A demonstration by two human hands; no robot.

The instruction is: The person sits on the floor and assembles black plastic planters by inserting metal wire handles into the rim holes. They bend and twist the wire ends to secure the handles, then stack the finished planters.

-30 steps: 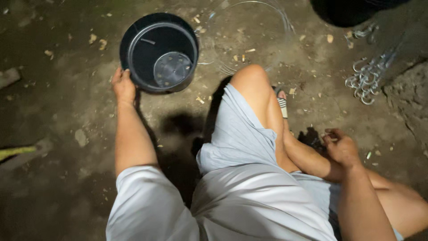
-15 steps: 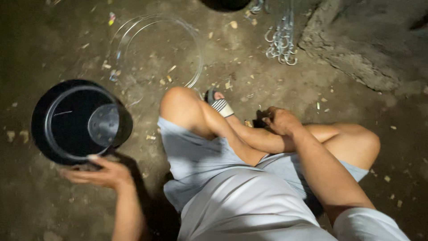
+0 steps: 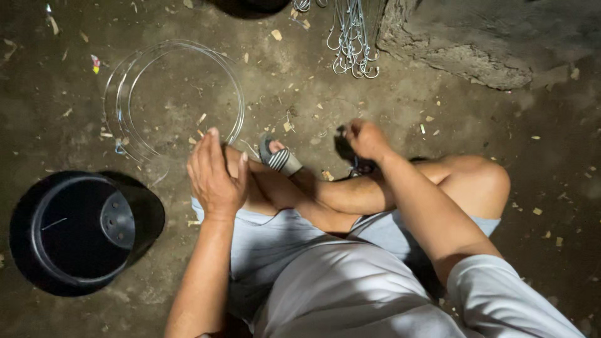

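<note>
Person sits cross-legged on dirt floor (image 3: 438,112). Left hand (image 3: 216,175) hangs over the knee, fingers (image 3: 210,147) straight and close together, holding nothing, just beside a clear wire coil (image 3: 172,94). Right hand (image 3: 366,139) is fisted near a dark object by the foot; grip can't be told. Black pot (image 3: 78,231) lies well left. Metal hooks (image 3: 354,44) lie at top.

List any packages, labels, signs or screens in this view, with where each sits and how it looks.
None in view: no package, label, sign or screen shows.
Small scrap: on the ground at upper left, outside the wire coil; tiny, red and pale, too small to tell whether it is a wrapper.
</note>
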